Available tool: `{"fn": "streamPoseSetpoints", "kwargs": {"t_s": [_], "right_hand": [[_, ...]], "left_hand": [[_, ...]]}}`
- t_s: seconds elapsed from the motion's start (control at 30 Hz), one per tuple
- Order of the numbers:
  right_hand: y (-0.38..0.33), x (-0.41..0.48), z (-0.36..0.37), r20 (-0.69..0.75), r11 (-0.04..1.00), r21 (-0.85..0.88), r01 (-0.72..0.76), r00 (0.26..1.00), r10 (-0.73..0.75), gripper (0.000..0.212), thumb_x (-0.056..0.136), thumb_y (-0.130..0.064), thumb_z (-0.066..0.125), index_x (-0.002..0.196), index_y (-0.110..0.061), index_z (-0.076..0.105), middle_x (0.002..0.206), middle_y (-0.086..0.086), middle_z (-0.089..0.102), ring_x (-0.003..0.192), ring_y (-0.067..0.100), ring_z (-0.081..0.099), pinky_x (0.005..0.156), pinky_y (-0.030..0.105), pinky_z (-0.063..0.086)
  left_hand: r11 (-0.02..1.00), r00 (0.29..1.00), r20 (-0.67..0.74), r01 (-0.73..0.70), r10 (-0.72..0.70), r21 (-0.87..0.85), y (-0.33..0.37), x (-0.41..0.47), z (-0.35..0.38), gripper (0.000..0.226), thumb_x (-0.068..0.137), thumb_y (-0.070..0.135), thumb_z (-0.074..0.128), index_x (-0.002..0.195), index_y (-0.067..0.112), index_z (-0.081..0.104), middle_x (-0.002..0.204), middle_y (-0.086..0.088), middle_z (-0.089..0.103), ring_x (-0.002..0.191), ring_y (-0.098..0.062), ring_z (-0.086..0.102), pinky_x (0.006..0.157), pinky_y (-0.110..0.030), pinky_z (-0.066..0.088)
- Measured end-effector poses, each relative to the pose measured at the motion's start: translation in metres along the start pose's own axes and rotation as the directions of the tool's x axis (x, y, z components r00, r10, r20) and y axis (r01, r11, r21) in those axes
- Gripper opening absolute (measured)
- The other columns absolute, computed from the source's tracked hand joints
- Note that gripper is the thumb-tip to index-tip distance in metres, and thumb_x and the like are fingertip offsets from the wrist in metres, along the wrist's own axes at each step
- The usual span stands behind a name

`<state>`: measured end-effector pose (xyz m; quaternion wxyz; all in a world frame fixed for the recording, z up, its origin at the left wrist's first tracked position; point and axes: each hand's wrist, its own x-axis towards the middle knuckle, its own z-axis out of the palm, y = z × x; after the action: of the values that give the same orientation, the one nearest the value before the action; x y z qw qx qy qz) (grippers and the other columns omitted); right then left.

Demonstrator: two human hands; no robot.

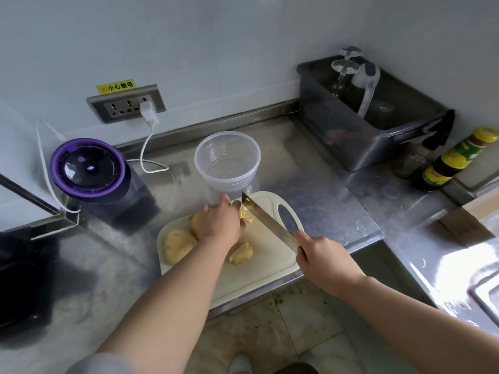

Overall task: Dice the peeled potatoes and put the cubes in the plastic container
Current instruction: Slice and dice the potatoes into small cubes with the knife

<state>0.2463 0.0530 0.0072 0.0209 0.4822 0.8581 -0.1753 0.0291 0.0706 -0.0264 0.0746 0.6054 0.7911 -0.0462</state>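
A cream cutting board [270, 268] lies at the steel counter's front edge. My left hand [220, 221] presses curled fingers onto yellow potato pieces [247, 215] at the board's far end. My right hand [322, 261] grips the handle of a cleaver [266, 222], whose blade stands against those pieces. A whole peeled potato [178, 245] lies at the board's left, another [195, 222] is partly hidden under my left hand, and a cut potato piece [241, 253] lies mid-board. A clear round plastic container [227, 160] stands just behind the board; nothing shows inside it.
A purple-lidded appliance [89, 168] stands at the left, its white cable plugged into a wall socket [127, 103]. A dark bin [359, 122] with glasses sits at the back right. Sauce bottles [453, 160] stand at the right, a cardboard box [469, 222] near them.
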Motion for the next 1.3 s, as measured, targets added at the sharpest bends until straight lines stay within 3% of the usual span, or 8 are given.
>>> {"fn": "streamPoseSetpoints", "kwargs": {"t_s": [0.2,0.37,0.5,0.6,0.73,0.9,1.1,1.3], "right_hand": [[-0.002,0.004,0.002,-0.002,1.000,0.006,-0.004,1.000,0.004,0.024,0.096,-0.012,0.039,0.118,-0.014,0.048,0.069,0.001,0.050,0.065,0.029,0.055,0.055,0.030,0.036],[-0.006,0.006,0.003,0.028,1.000,0.020,-0.015,0.999,0.015,0.027,0.095,-0.011,0.039,0.121,-0.015,0.047,0.072,0.003,0.055,0.064,0.027,0.056,0.057,0.032,0.044],[-0.005,0.000,0.004,0.066,0.999,0.033,-0.029,0.997,0.027,0.024,0.096,-0.012,0.039,0.119,-0.016,0.047,0.077,0.005,0.060,0.067,0.026,0.060,0.062,0.035,0.051],[-0.004,-0.006,0.007,0.100,1.000,0.022,-0.015,0.995,0.013,0.022,0.095,-0.011,0.039,0.115,-0.016,0.047,0.073,0.002,0.056,0.065,0.026,0.058,0.061,0.035,0.050],[-0.006,-0.009,0.013,0.151,0.999,-0.035,0.034,0.988,-0.028,0.019,0.094,-0.010,0.037,0.110,-0.014,0.046,0.072,0.007,0.055,0.065,0.029,0.055,0.057,0.035,0.041],[-0.008,-0.009,0.017,0.205,0.998,-0.035,0.058,0.977,-0.049,0.021,0.098,-0.014,0.038,0.117,-0.018,0.046,0.080,0.005,0.061,0.070,0.024,0.063,0.069,0.038,0.056],[-0.011,-0.003,0.012,0.205,0.994,-0.058,0.090,0.976,-0.076,0.023,0.094,-0.009,0.037,0.115,-0.017,0.043,0.065,-0.003,0.044,0.063,0.026,0.051,0.058,0.033,0.043],[-0.013,-0.001,0.010,0.247,0.993,-0.076,0.094,0.966,-0.073,0.022,0.096,-0.010,0.038,0.117,-0.016,0.044,0.083,0.006,0.061,0.073,0.028,0.063,0.071,0.040,0.055]], "left_hand": [[0.996,0.996,-0.029,0.083,-0.082,0.021,-0.012,0.002,0.005,0.038,0.087,0.036,0.056,0.122,0.021,0.054,0.121,-0.006,0.049,0.104,-0.027,0.060,0.108,-0.040,0.026],[0.992,0.991,-0.106,0.086,-0.077,0.089,-0.013,-0.002,0.000,0.037,0.087,0.038,0.056,0.120,0.022,0.057,0.119,-0.005,0.055,0.115,-0.028,0.049,0.114,-0.047,0.015],[0.986,0.933,-0.322,-0.167,0.162,0.012,-0.015,-0.029,0.003,0.024,0.079,0.026,0.068,0.100,0.016,0.067,0.100,-0.004,0.059,0.089,-0.029,0.060,0.078,-0.038,0.044],[0.973,0.986,-0.071,-0.158,0.148,-0.165,-0.006,-0.062,0.012,0.031,0.092,0.041,0.053,0.113,0.018,0.055,0.114,0.002,0.051,0.088,-0.026,0.062,0.061,-0.034,0.043],[0.985,0.993,0.118,0.035,-0.015,-0.171,0.002,-0.072,0.036,0.055,0.088,0.053,0.058,0.126,0.015,0.047,0.129,-0.005,0.043,0.103,-0.023,0.058,0.076,-0.031,0.049],[0.964,0.990,0.092,0.129,-0.110,-0.233,0.007,-0.073,0.038,0.044,0.092,0.039,0.059,0.126,0.013,0.049,0.134,-0.006,0.045,0.111,-0.026,0.057,0.076,-0.031,0.045],[0.924,0.982,0.077,0.187,-0.171,-0.332,0.010,-0.067,0.034,0.034,0.094,0.036,0.057,0.120,0.014,0.054,0.131,-0.005,0.048,0.112,-0.024,0.057,0.082,-0.032,0.045],[0.914,0.983,0.062,0.185,-0.175,-0.360,0.009,-0.070,0.034,0.038,0.092,0.035,0.060,0.124,0.016,0.051,0.132,-0.003,0.047,0.110,-0.024,0.058,0.078,-0.030,0.044]]}}
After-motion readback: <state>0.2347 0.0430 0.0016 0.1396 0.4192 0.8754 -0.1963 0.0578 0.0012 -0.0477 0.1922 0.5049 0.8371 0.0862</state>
